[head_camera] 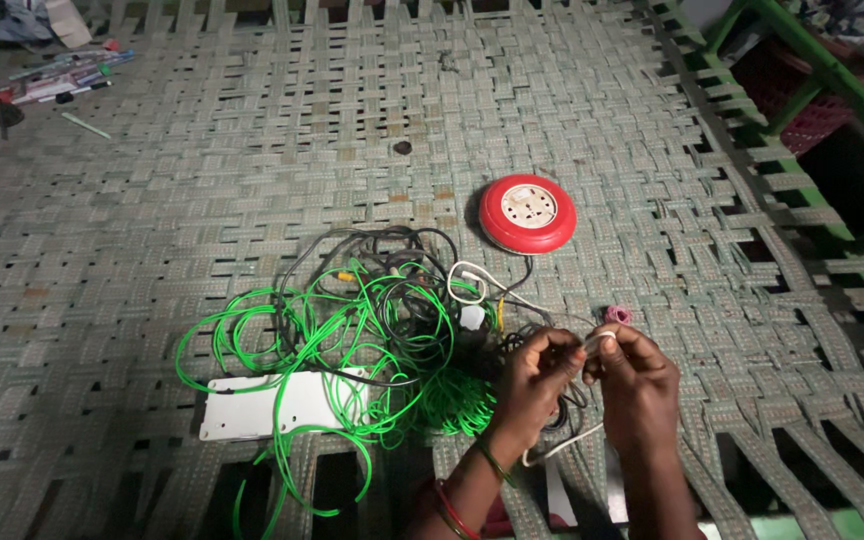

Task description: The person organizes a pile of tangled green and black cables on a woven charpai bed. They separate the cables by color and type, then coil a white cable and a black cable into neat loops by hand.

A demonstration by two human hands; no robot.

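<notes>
- Woven strap bed point(202, 180) fills the view.
- Left hand point(537, 385) and right hand point(637, 385) both pinch a thin white wire point(592, 342) between them.
- Green wire pile point(352, 350) lies just left.
- Red round socket box point(527, 213) sits behind.

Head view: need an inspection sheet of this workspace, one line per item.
Surface: woven strap cot, gaps between the straps.
Job's things: thin white cable, pinched between both hands, a loop hanging below them.
Clutter: red round socket reel; white flat box under the wires; small dark disc; pens and tools at the far left corner.
Hands: left hand and right hand, close together, fingers shut on the cable.
Cables: green wire and black wire tangled in one heap, left of the hands.
Surroundings: green frame and red basket at the right; dim light.
</notes>
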